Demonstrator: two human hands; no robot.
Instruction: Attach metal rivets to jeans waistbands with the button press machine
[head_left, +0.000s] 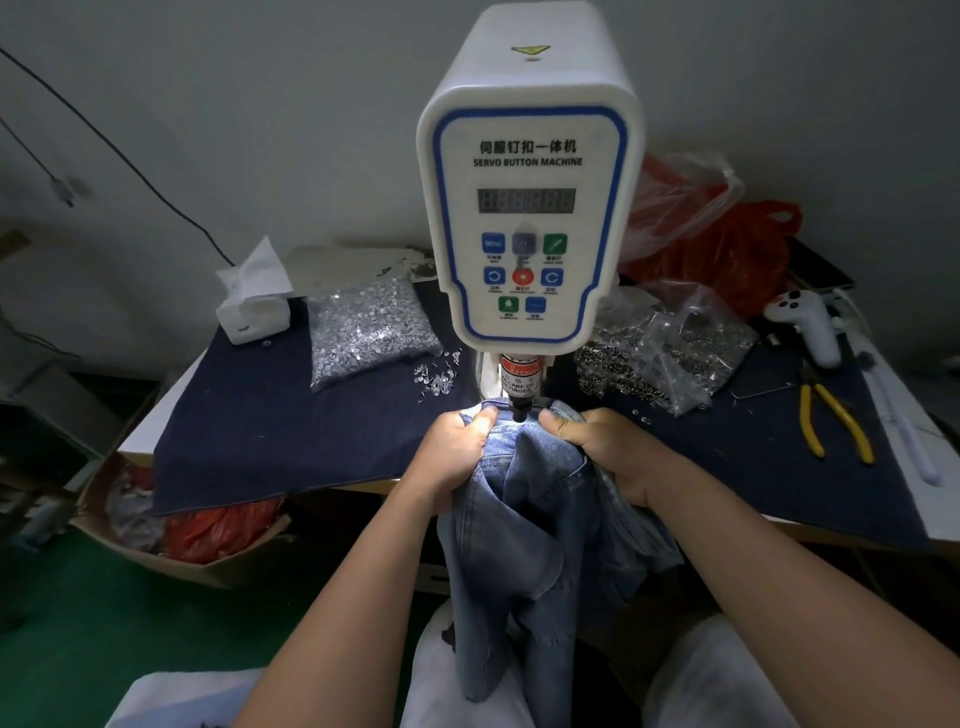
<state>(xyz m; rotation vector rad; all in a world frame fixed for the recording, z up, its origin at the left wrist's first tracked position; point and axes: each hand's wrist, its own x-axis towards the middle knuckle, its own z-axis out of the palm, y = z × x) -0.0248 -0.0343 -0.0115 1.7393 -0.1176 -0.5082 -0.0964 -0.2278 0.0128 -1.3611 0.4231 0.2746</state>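
Denim waistband (519, 423) pinched by my left hand (457, 441) and right hand (602, 441) | press punch (519, 400) between my thumbs | risk: thumb creeping under gets crushed

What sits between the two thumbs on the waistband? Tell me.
In the head view, the press punch comes down onto the jeans waistband between the left hand and right hand.

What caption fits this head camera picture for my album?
Both hands, left and right, hold jeans under the button machine.

Left hand (456, 451) and right hand (610, 449) pinch the jeans waistband (524, 434) beneath the press punch (518, 402)
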